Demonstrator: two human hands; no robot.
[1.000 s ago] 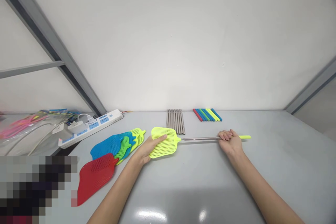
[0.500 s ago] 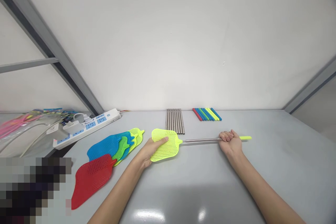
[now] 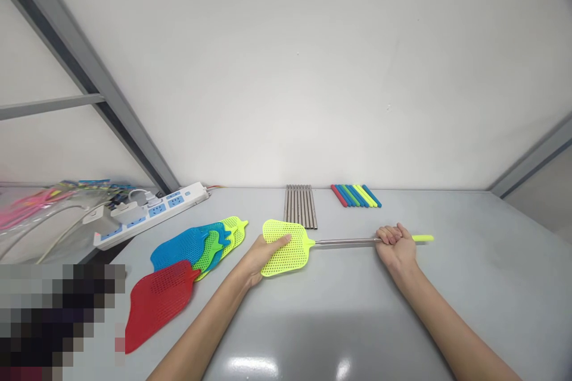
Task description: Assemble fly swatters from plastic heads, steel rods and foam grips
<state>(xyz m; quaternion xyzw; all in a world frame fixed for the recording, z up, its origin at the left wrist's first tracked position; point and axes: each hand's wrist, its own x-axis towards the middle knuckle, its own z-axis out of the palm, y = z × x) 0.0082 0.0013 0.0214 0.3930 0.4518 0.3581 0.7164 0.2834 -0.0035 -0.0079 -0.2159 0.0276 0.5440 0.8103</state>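
Observation:
A yellow fly swatter lies level across my view, its metal rod stretched out to the right and ending in a yellow grip. My left hand is closed on the perforated head, thumb on top and the other fingers hidden beneath. My right hand wraps round the rod just before the yellow grip. Behind the swatter, several metal rods lie side by side. Several coloured handle tubes in red, blue, green and yellow lie in a row to their right.
At the left lie loose swatter heads: a red one, blue ones, a green one and yellow ones. Behind them stands a white power strip with plugs and cables. A white wall closes off the back of the grey table.
The whole view has shifted slightly, so everything sits a little further right. Both hands keep the same hold on the swatter.

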